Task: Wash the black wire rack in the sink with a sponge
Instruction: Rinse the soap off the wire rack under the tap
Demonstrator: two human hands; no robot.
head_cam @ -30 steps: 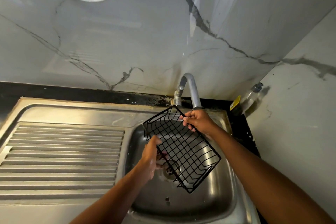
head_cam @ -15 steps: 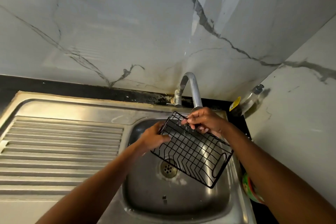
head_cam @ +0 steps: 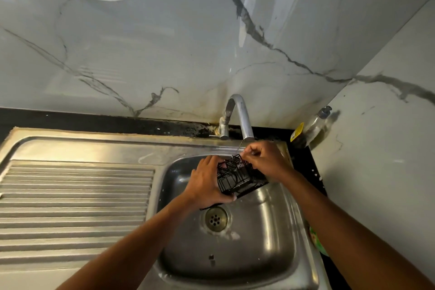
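Observation:
The black wire rack (head_cam: pixel 237 179) is held on edge over the steel sink (head_cam: pixel 277 231), just below the tap (head_cam: pixel 240 115). My left hand (head_cam: pixel 207 183) grips its left side from beneath. My right hand (head_cam: pixel 266 160) holds its upper right rim. A thin stream of water falls from the spout onto the rack's top. A small pinkish patch shows through the wires near my left fingers; I cannot tell whether it is a sponge.
The ribbed draining board (head_cam: pixel 75 207) lies to the left. The drain (head_cam: pixel 215 218) sits below the rack. A soap bottle (head_cam: pixel 313 127) stands in the back right corner, and a green item (head_cam: pixel 316 241) lies on the sink's right edge. Marble walls rise behind and to the right.
The rack has been turned from lying flat and open to standing on edge, and has moved up under the tap. Both hands have closed in around it.

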